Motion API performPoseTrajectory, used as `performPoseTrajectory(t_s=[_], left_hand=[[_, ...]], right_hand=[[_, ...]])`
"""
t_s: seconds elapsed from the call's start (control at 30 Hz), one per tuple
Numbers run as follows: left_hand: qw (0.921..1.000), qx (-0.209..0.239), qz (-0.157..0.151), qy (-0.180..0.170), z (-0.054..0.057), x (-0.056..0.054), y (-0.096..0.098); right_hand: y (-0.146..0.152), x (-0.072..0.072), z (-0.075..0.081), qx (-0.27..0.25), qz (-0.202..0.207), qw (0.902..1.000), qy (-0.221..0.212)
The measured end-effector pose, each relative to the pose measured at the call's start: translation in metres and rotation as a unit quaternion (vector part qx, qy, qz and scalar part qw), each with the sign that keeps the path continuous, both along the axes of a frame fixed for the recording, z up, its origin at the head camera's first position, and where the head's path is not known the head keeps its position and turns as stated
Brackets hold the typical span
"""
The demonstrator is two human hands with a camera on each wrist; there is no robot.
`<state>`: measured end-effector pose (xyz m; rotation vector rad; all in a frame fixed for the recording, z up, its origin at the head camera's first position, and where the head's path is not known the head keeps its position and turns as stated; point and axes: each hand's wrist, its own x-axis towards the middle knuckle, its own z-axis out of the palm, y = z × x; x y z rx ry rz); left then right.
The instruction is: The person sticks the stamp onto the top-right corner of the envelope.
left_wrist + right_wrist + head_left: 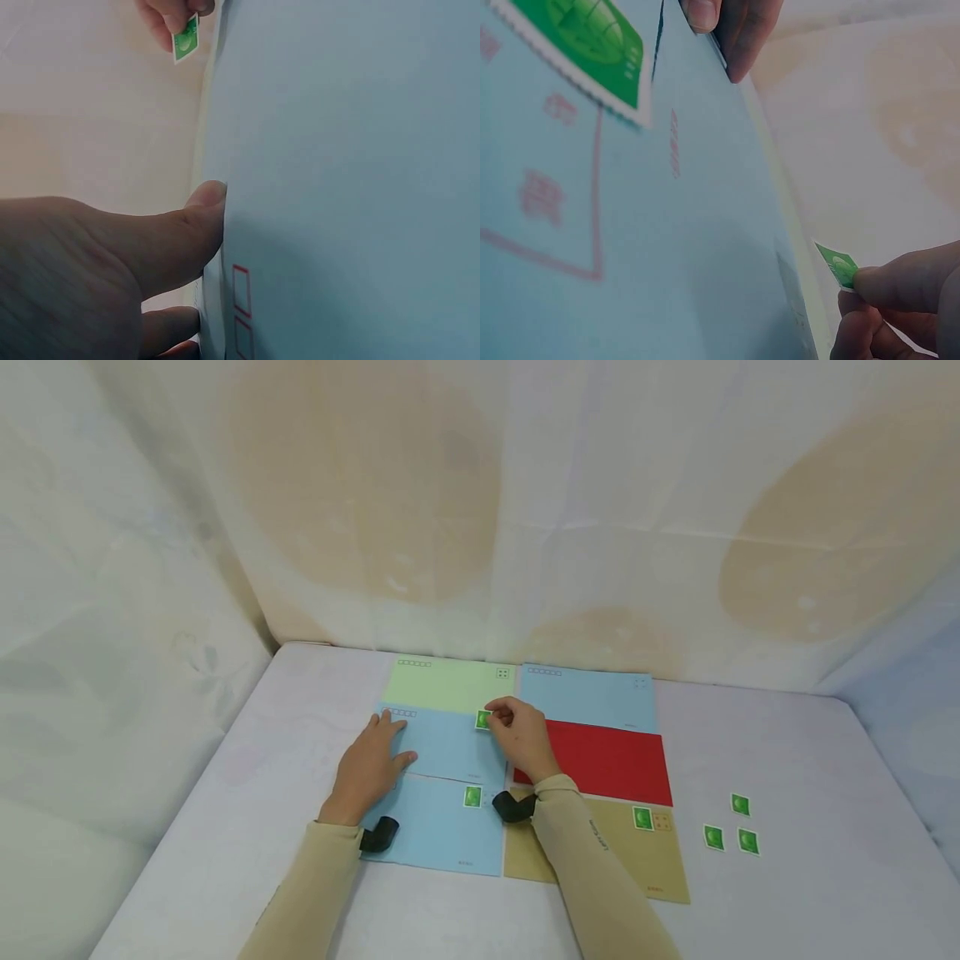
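My right hand (521,739) pinches a green postage stamp (482,720) between thumb and fingertips, at the upper right corner of the middle left blue envelope (450,747). In the right wrist view, the stamp (840,264) shows tilted, one corner sticking out past the fingers. My left hand (369,770) rests on the same envelope's left end, fingers spread and thumb pointing right. Just below lies another blue envelope (435,831), with a green stamp (472,797) near its upper right corner, beside a printed square.
A pale green envelope (450,683) lies behind the middle one. To the right are a blue envelope (585,697), a red envelope (611,760) and a tan envelope (622,860) bearing a stamp (642,818). Three loose stamps, one a nearby stamp (714,837), lie farther right.
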<state>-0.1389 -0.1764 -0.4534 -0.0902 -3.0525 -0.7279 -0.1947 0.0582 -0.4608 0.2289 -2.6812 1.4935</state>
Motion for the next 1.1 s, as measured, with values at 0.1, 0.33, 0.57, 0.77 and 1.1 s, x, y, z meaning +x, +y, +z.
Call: performPoseTrajectory(t_s=[0.1,0.33,0.57,0.77,1.1], left_hand=[[1.0,-0.002,0.001,-0.003,-0.001,0.0,-0.001],[0.9999,0.003,0.003,-0.01,-0.001,-0.001,-0.001],[0.9999,0.001,0.002,-0.011,0.0,0.0,-0.002],[0.9999,0.002,0.002,-0.012,0.001,0.001,-0.002],[0.9999,-0.002,0.003,-0.016,0.002,0.001,-0.002]], right_hand=[[-0.001,-0.001,-0.002,-0.004,0.002,1.0,-0.001],[-0.002,-0.002,-0.007,-0.001,-0.004,1.0,-0.008],[-0.003,-0.002,-0.008,0.004,-0.003,0.9997,-0.023],[-0.004,-0.004,-0.01,0.009,-0.002,0.9997,-0.024],[-0.005,-0.004,-0.012,0.013,-0.004,0.9998,-0.016]])
